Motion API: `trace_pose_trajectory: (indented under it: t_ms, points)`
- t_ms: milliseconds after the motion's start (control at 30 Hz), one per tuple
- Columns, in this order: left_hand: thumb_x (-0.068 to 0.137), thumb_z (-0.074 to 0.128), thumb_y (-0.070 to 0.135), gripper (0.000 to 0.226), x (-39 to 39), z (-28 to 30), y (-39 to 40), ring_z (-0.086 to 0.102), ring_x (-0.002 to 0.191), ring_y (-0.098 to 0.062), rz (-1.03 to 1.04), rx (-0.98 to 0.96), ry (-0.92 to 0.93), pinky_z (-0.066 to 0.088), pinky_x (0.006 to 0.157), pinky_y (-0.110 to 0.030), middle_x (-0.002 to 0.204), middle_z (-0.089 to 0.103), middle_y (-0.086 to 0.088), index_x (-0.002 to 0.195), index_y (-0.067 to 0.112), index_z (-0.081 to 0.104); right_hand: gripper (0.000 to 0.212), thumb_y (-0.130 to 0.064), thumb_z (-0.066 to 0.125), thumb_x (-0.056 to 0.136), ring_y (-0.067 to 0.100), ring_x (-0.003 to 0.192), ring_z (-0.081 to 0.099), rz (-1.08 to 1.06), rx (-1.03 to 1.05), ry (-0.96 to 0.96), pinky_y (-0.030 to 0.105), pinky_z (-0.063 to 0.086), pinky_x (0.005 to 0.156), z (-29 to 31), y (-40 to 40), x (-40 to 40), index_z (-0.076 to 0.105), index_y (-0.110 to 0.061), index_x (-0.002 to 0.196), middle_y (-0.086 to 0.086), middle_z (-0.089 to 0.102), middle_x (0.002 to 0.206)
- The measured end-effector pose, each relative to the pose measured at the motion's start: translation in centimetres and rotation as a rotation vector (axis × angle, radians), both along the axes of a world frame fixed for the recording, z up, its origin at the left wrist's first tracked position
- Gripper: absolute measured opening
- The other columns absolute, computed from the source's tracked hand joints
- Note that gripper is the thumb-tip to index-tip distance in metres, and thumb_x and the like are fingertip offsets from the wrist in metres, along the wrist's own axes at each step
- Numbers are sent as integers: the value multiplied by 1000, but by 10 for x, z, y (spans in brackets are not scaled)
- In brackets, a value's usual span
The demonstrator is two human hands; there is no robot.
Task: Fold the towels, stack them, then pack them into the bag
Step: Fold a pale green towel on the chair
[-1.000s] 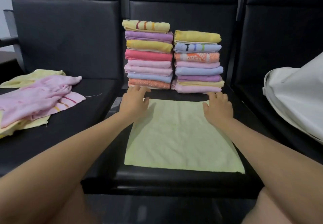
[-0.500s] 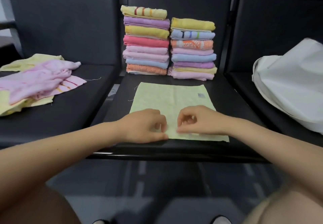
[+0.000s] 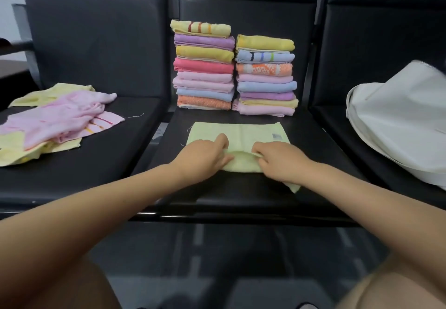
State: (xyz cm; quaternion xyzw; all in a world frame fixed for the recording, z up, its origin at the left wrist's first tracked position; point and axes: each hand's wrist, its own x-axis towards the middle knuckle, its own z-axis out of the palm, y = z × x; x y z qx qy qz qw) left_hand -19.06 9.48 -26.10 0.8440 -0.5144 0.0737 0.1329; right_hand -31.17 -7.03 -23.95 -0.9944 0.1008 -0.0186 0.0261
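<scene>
Black padded bench seat (image 3: 313, 139): left hand (image 3: 205, 156) & right hand (image 3: 280, 161) both pinch pale-green cloth towel's (image 3: 241, 131) near edge, lifting it toward folded towel stacks (image 3: 236, 72) behind, prob. to halve it.

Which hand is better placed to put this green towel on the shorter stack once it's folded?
Probably the right hand: the shorter stack stands directly beyond it, while the left hand faces the taller one.

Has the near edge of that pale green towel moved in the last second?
Yes. Both hands, left hand and right hand, have lifted the pale green towel's near edge toward the folded towel stacks.
</scene>
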Motion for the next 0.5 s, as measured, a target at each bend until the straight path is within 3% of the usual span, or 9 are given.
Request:
trace_pose_trajectory:
  t_ms: [67, 133, 200, 300, 400, 500]
  points:
    - [98, 48, 42, 37, 9, 4, -4, 58, 85, -31, 23, 53, -49, 37, 66, -36, 90, 64, -10, 115, 10, 47, 22, -21, 40, 99, 28, 98, 54, -76, 96, -38, 34, 35, 67, 4, -16, 1, 46, -16, 79, 1, 55, 85]
    - [99, 47, 34, 26, 19, 8, -4, 59, 93, -31, 29, 38, 6, 39, 70, -35, 96, 64, -7, 108, 10, 52, 31, -16, 42, 98, 18, 81, 54, -134, 229, -95, 33, 33, 63, 7, -32, -3, 46, -9, 68, -2, 49, 70]
    - [100, 44, 24, 18, 27, 11, 1, 57, 89, -32, 49, 9, 93, 33, 66, -33, 78, 55, 0, 88, 11, 49, 30, -11, 44, 96, 2, 67, 51, -188, 379, -141, 21, 32, 56, 10, -45, -11, 53, -2, 69, -8, 47, 65]
    - [96, 42, 9, 27, 35, 16, 6, 52, 73, -26, 111, -98, 286, 31, 63, -31, 66, 45, 7, 70, 18, 40, 23, -11, 48, 93, 9, 67, 47, -260, 640, -174, 24, 33, 59, 10, -65, -21, 63, 5, 84, -2, 53, 72]
    - [93, 40, 8, 26, 41, 21, 7, 52, 71, -15, 139, -138, 423, 32, 62, -24, 70, 53, 5, 72, 22, 46, 17, -10, 50, 92, 8, 52, 37, -277, 833, -178, 22, 30, 52, 8, -75, -22, 58, -2, 80, 1, 40, 65]
    - [93, 50, 21, 14, 52, 24, 4, 54, 84, -13, 95, -66, 385, 35, 71, -26, 83, 58, 10, 82, 29, 52, 16, -9, 49, 91, 10, 52, 31, -300, 832, -166, 24, 26, 51, 6, -78, -13, 47, -10, 75, 1, 33, 63]
